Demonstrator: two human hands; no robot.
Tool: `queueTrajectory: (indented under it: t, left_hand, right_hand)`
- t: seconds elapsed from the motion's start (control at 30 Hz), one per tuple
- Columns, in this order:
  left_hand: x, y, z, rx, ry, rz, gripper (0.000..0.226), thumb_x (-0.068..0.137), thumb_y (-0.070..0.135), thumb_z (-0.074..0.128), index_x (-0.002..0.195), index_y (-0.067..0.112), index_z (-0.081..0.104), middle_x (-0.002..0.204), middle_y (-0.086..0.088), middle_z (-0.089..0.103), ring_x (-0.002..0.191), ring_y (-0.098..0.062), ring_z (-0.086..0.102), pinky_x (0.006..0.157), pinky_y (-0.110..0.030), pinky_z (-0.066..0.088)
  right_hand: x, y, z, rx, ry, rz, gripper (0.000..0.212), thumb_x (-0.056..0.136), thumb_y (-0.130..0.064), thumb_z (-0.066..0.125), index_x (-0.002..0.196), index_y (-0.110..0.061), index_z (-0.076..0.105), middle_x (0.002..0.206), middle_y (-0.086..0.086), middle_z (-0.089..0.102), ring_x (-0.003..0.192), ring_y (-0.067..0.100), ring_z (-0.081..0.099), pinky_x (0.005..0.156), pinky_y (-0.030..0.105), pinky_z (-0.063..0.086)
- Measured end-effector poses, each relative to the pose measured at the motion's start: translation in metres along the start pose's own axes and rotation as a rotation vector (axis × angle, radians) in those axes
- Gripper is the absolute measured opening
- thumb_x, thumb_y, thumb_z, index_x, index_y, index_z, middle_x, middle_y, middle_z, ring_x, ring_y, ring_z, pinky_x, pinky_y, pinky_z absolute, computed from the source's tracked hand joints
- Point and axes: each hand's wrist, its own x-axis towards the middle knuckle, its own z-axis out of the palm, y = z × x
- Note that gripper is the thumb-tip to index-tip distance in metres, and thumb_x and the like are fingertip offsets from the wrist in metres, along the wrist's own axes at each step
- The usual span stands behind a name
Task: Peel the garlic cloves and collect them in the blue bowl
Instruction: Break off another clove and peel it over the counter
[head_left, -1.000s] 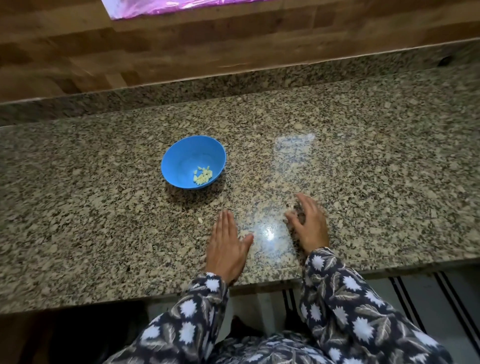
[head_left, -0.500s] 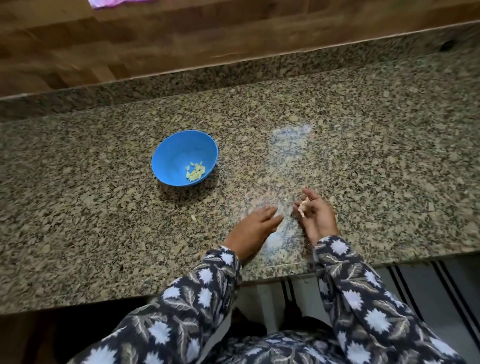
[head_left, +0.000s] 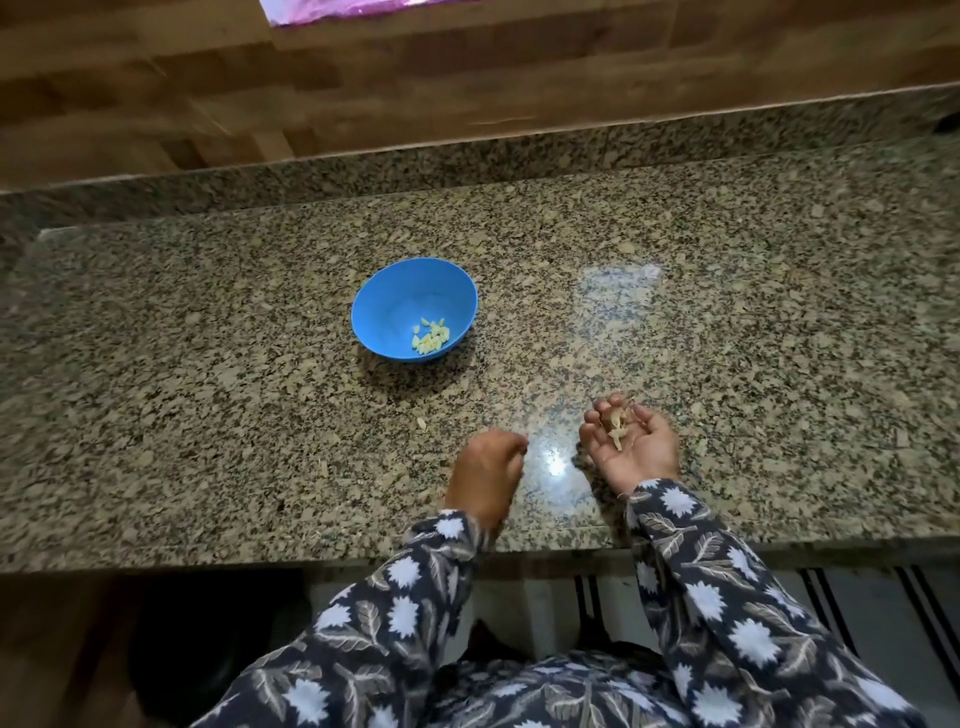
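The blue bowl (head_left: 387, 312) stands on the granite counter, left of centre, with several pale peeled garlic cloves (head_left: 431, 336) at its bottom. My right hand (head_left: 636, 449) is turned palm up near the counter's front edge, its fingers curled round a small bunch of tan garlic skins (head_left: 615, 425). My left hand (head_left: 485, 467) hovers just left of it, back upward, with the fingers curled under. Nothing shows in its grip. Both hands are well short of the bowl.
A small pale scrap (head_left: 422, 423) lies on the counter (head_left: 753, 338) between the bowl and my left hand. A raised granite ledge and a wood-pattern wall close the far side. The counter's front edge runs just below my wrists.
My right hand picked the garlic skins off the counter and turned palm up. My left hand went from flat on the counter to curled, shifting toward the right hand.
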Motion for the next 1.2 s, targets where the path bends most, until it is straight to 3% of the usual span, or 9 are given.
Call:
queueTrajectory:
  t: [0.13,0.33,0.5,0.57,0.63,0.73,0.97,1.13,1.2]
  left_hand:
    - [0.018,0.048,-0.009,-0.5,-0.033,-0.203,0.026,0.084,0.0,0.063,0.109,0.007,0.067,0.103,-0.006,0.069,0.086,-0.01,0.065,0.076,-0.019,0.055]
    - [0.02,0.064,-0.01,-0.47,-0.174,-0.231,0.019,0.079,0.0,0.069,0.097,0.007,0.071,0.1,-0.004,0.07,0.089,-0.011,0.065,0.082,-0.025,0.055]
    - [0.003,0.023,-0.029,-0.389,0.071,-0.104,0.023,0.088,0.01,0.061,0.11,0.012,0.066,0.108,-0.004,0.069,0.082,0.001,0.062,0.073,-0.013,0.052]
    - [-0.01,-0.019,-0.041,-0.143,0.033,-0.001,0.035,0.097,0.018,0.048,0.131,0.019,0.049,0.138,-0.001,0.05,0.111,0.001,0.054,0.093,-0.006,0.04]
    - [-0.027,-0.057,-0.048,0.201,-0.191,0.098,0.052,0.1,0.037,0.027,0.148,0.023,0.012,0.157,0.004,0.005,0.143,-0.003,0.008,0.116,-0.017,0.008]
    - [-0.037,-0.078,-0.043,0.493,-0.398,0.133,0.072,0.093,0.056,0.005,0.145,0.012,-0.02,0.152,-0.005,-0.028,0.14,-0.011,-0.026,0.118,-0.034,-0.009]
    - [0.014,-0.042,0.0,0.454,-0.373,0.106,0.08,0.092,0.063,0.006,0.146,0.009,-0.02,0.152,-0.007,-0.027,0.142,-0.015,-0.022,0.119,-0.036,-0.006]
    - [0.042,0.034,0.06,0.356,-0.465,0.322,0.078,0.094,0.06,0.013,0.148,0.008,-0.013,0.155,-0.007,-0.016,0.144,-0.015,-0.014,0.113,-0.028,-0.014]
    - [0.056,0.077,0.098,0.332,-0.538,0.434,0.08,0.092,0.061,0.008,0.148,0.007,-0.011,0.156,-0.009,-0.012,0.145,-0.018,-0.009,0.114,-0.029,-0.011]
  right_hand:
    - [-0.004,0.01,0.001,0.013,0.059,-0.005,0.021,0.095,-0.018,0.041,0.085,-0.006,0.054,0.081,0.013,0.059,0.077,0.023,0.058,0.059,0.031,0.058]
    - [-0.007,0.027,0.007,0.122,0.078,0.067,0.016,0.094,-0.012,0.046,0.087,-0.003,0.057,0.093,0.013,0.058,0.084,0.02,0.056,0.091,0.029,0.05]
    - [-0.003,0.029,0.0,0.224,0.0,0.112,0.014,0.094,-0.008,0.045,0.089,0.001,0.055,0.081,0.021,0.063,0.066,0.028,0.067,0.058,0.034,0.058]
    - [-0.002,0.021,-0.004,0.238,0.013,0.085,0.013,0.092,-0.008,0.047,0.089,0.001,0.055,0.08,0.021,0.064,0.066,0.029,0.068,0.058,0.036,0.058]
    - [-0.003,0.011,-0.008,0.274,0.015,0.039,0.012,0.091,-0.008,0.047,0.09,0.0,0.056,0.085,0.021,0.063,0.066,0.03,0.068,0.058,0.035,0.058]
    - [-0.006,-0.002,-0.016,0.317,0.033,-0.014,0.013,0.092,-0.009,0.047,0.091,0.0,0.056,0.083,0.021,0.064,0.064,0.029,0.069,0.058,0.034,0.058]
    - [-0.016,-0.023,-0.038,0.283,0.067,-0.16,0.005,0.068,-0.003,0.062,0.071,0.001,0.062,0.075,0.017,0.066,0.066,0.026,0.069,0.063,0.035,0.059]
    - [-0.025,-0.055,-0.069,0.368,0.094,-0.28,0.018,0.045,-0.003,0.074,0.057,0.001,0.062,0.065,0.013,0.063,0.055,0.021,0.064,0.052,0.03,0.056]
    - [-0.031,-0.074,-0.083,0.287,0.081,-0.346,0.014,0.064,-0.016,0.066,0.059,-0.007,0.056,0.058,0.003,0.057,0.047,0.01,0.054,0.045,0.018,0.048]
